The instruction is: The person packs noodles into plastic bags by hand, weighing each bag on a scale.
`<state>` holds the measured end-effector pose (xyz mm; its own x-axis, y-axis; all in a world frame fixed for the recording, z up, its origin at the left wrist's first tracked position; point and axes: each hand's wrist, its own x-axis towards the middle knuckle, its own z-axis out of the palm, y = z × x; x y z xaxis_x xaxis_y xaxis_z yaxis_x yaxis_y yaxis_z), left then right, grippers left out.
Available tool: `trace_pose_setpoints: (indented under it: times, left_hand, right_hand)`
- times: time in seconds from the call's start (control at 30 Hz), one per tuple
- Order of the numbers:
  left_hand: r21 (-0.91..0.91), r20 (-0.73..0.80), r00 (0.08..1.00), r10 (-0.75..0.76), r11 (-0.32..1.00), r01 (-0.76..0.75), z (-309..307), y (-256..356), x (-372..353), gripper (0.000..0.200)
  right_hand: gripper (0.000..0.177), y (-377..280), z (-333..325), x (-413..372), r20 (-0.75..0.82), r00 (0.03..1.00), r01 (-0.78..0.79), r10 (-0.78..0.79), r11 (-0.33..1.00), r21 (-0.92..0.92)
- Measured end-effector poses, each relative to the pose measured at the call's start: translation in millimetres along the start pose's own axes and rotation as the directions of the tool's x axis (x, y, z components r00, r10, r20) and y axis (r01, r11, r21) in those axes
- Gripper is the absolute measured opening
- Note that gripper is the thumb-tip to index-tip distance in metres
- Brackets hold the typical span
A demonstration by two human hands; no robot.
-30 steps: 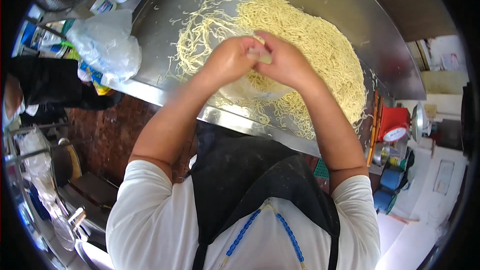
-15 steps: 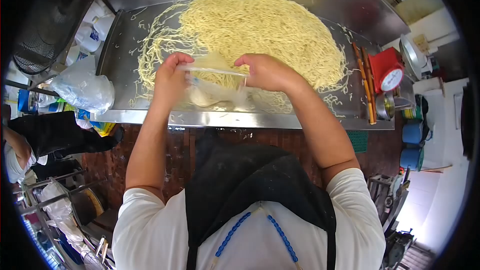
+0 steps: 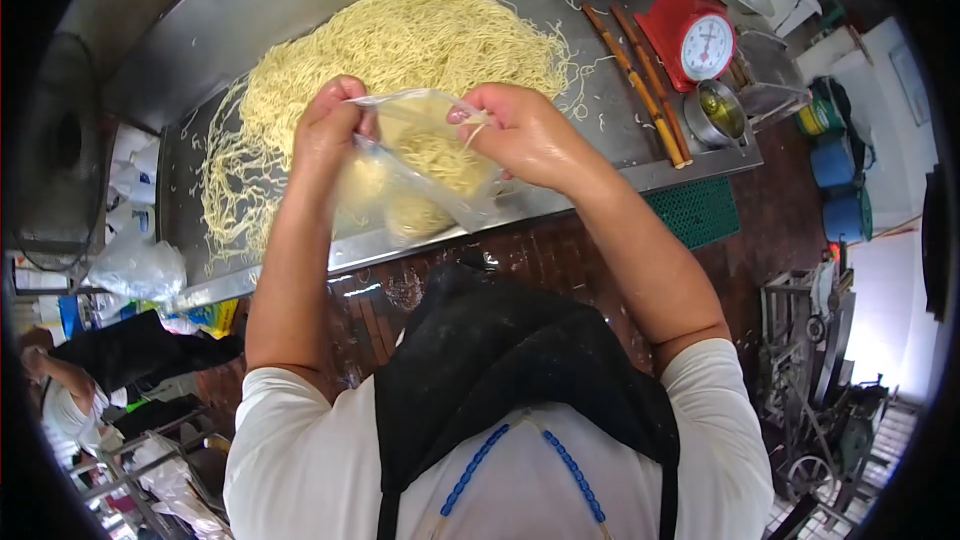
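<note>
A clear plastic bag (image 3: 455, 208) with noodles inside hangs between my two hands, over the front edge of the metal worktop (image 3: 625, 155). My left hand (image 3: 330, 128) grips one side of the bag's mouth. On the opposite side, my right hand (image 3: 520, 130) pinches the rim, and a few strands lie at its fingers. The bag's mouth is stretched apart, and the noodles sit low in it. Behind the hands spreads a large heap of pale yellow noodles (image 3: 420, 35), with loose strands trailing to the left.
Two bamboo sticks (image 3: 640, 85) lie right of the heap, beside a red scale (image 3: 690, 35) and a metal pot (image 3: 715, 112) of yellowish liquid. A white plastic bag (image 3: 138, 265) is at the left end. Another person (image 3: 75, 390) is at far left. A green mat (image 3: 695, 212) lies on the floor.
My view has turned toward the right, so the heap sits further left and the scale nearer. The bag is still between both hands, and the noodles inside it now show more plainly.
</note>
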<state>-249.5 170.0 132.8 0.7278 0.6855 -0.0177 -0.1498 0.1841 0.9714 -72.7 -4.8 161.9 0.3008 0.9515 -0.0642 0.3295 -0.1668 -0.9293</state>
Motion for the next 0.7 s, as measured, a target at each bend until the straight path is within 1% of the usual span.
trace_pose_setpoints:
  times: [0.03, 0.07, 0.13, 0.17, 0.2, 0.27, 0.3, 0.33, 0.4, 0.43, 0.47, 0.5, 0.53, 0.57, 0.6, 0.63, 0.67, 0.7]
  left_hand:
    - [0.009, -0.019, 0.999, -0.051, 0.999, 0.051, 21, 2, 7, 0.010]
    - [0.014, 0.004, 0.998, -0.061, 0.998, 0.061, 35, 1, 20, 0.010]
    - [-0.042, 0.150, 0.987, -0.064, 0.997, 0.071, 61, -7, 47, 0.011]
    - [-0.055, 0.201, 0.978, -0.056, 0.996, 0.068, 77, -7, 59, 0.011]
    - [-0.086, 0.214, 0.976, -0.047, 0.994, 0.067, 94, -5, 71, 0.011]
    - [-0.061, 0.301, 0.952, -0.060, 0.995, 0.082, 128, 5, 96, 0.011]
    - [0.000, 0.311, 0.950, -0.033, 0.999, 0.035, 146, 12, 108, 0.012]
    - [0.002, 0.325, 0.945, -0.028, 1.000, 0.029, 162, 23, 122, 0.012]
    - [0.050, 0.440, 0.897, 0.039, 0.996, -0.068, 194, 50, 148, 0.013]
    - [0.048, 0.444, 0.895, 0.049, 0.996, -0.078, 216, 68, 157, 0.013]
    - [0.071, 0.461, 0.881, 0.106, 0.985, -0.155, 241, 87, 164, 0.013]
    - [0.091, 0.475, 0.864, 0.165, 0.968, -0.235, 261, 97, 176, 0.014]
    - [0.115, 0.494, 0.842, 0.217, 0.944, -0.310, 269, 100, 214, 0.025]
    - [0.109, 0.450, 0.865, 0.222, 0.948, -0.300, 300, 115, 217, 0.019]
    - [0.105, 0.408, 0.884, 0.228, 0.950, -0.294, 334, 136, 218, 0.019]
    - [0.154, 0.371, 0.892, 0.259, 0.930, -0.335, 357, 150, 230, 0.019]
    - [0.207, 0.333, 0.897, 0.290, 0.906, -0.369, 382, 160, 242, 0.019]
    - [0.117, 0.308, 0.875, 0.374, 0.898, -0.424, 408, 164, 246, 0.020]
  right_hand:
    - [0.019, 0, -14, -3, -0.024, 0.996, -0.079, 0.081, 0.994, 0.077]
    - [0.019, 4, -28, -5, -0.045, 0.995, -0.088, 0.092, 0.992, 0.086]
    - [0.016, 11, -61, -12, -0.171, 0.977, -0.091, 0.129, 0.972, 0.217]
    - [0.011, 9, -79, -15, -0.196, 0.970, -0.080, 0.145, 0.949, 0.306]
    - [0.011, 8, -99, -18, -0.206, 0.966, -0.093, 0.154, 0.956, 0.278]
    - [0.010, 6, -136, -22, -0.319, 0.942, 0.004, 0.107, 0.944, 0.330]
    - [0.010, 2, -154, -24, -0.384, 0.917, 0.022, 0.105, 0.950, 0.311]
    - [0.010, -2, -172, -25, -0.398, 0.912, 0.030, 0.100, 0.951, 0.308]
    - [0.012, -8, -215, -28, -0.464, 0.885, 0.163, -0.041, 0.960, 0.226]
    - [0.013, -13, -241, -32, -0.470, 0.881, 0.181, -0.049, 0.954, 0.240]
    - [0.014, -20, -267, -34, -0.473, 0.879, 0.199, -0.058, 0.947, 0.254]
    - [0.015, -29, -286, -31, -0.584, 0.798, 0.298, -0.146, 0.939, 0.173]
    - [0.018, -36, -313, -33, -0.572, 0.799, 0.335, -0.185, 0.927, 0.168]
    - [0.016, -35, -355, -31, -0.521, 0.818, 0.368, -0.245, 0.918, 0.145]
    - [0.017, -35, -393, -30, -0.470, 0.828, 0.405, -0.306, 0.906, 0.124]
    - [0.017, -44, -410, -30, -0.469, 0.819, 0.427, -0.331, 0.897, 0.114]
    - [0.017, -59, -422, -26, -0.537, 0.768, 0.430, -0.348, 0.902, 0.030]
    - [0.019, -68, -435, -24, -0.603, 0.710, 0.423, -0.363, 0.905, -0.046]
